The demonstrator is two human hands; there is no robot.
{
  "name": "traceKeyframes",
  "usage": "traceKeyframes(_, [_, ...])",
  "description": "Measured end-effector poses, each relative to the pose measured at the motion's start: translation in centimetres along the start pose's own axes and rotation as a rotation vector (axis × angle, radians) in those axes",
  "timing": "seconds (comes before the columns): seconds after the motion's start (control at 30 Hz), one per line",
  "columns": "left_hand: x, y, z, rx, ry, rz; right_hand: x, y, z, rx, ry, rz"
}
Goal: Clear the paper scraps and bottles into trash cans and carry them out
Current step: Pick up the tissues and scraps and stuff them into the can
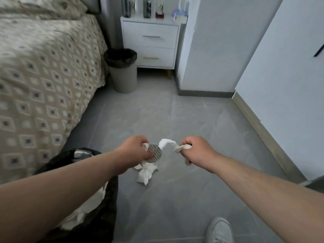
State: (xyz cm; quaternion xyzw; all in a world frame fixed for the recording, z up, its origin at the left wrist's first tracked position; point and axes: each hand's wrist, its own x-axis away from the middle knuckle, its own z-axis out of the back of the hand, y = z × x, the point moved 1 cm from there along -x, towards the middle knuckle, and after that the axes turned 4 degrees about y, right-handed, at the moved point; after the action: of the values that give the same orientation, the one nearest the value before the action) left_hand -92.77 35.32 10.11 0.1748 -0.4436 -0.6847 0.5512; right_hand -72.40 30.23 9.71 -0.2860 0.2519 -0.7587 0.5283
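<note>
Left hand (135,151) clenched round patterned disc (155,153) plus tissue. Right hand (198,151) fisted on white paper scrap (177,148). Black bag (98,216) near left, holding scraps; grey trash can (123,74) far.

**Bedroom of a home.** A bed (43,67) with a diamond-patterned quilt fills the left side. Past its head end stands a white two-drawer nightstand (150,42) bearing small upright items (147,7). A bag-lined trash can (122,74) stands on the floor just beside the bed. Grey floor tiles (175,116) run from the bed's side to plain white walls (280,67).
</note>
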Motion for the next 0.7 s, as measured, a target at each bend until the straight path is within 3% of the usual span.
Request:
traceKeyframes(0.2, [6.6,-4.5,6.0,0.137,0.099,0.081,5.4,-6.1,-2.1,-0.209,-0.007,0.022])
traceKeyframes(0.37, [9.3,-9.2,8.3,0.156,0.217,0.135,5.3,-7.7,-5.5,-0.231,-0.065,-0.01])
traceKeyframes(0.57, [8.4,-16.2,12.5,0.128,0.565,0.308,3.6,-9.1,-10.5,-0.259,-0.171,-0.055])
traceKeyframes(0.7, [6.3,-19.1,13.0,0.039,0.639,0.306,3.3,-9.9,-12.1,-0.268,-0.211,-0.067])
